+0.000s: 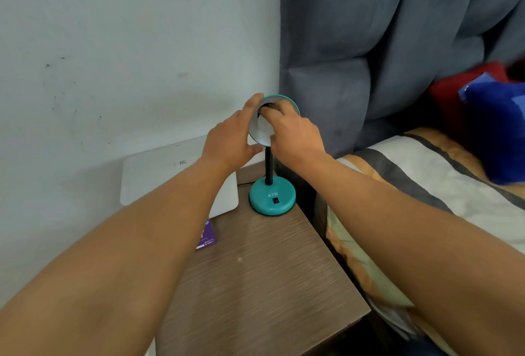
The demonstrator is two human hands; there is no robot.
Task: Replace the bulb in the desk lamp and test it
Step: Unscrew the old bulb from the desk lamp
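A teal desk lamp stands on a brown bedside table, with a round base carrying a black switch and a black flexible neck. Its shade is tipped toward me, white inside. My left hand grips the shade's left rim from outside. My right hand reaches into the shade, fingers closed around a white bulb that shows only partly between the fingers.
A white flat box leans against the wall behind my left arm. A purple card lies on the table by it. A bed with striped bedding, a grey padded headboard and a blue pillow sits to the right.
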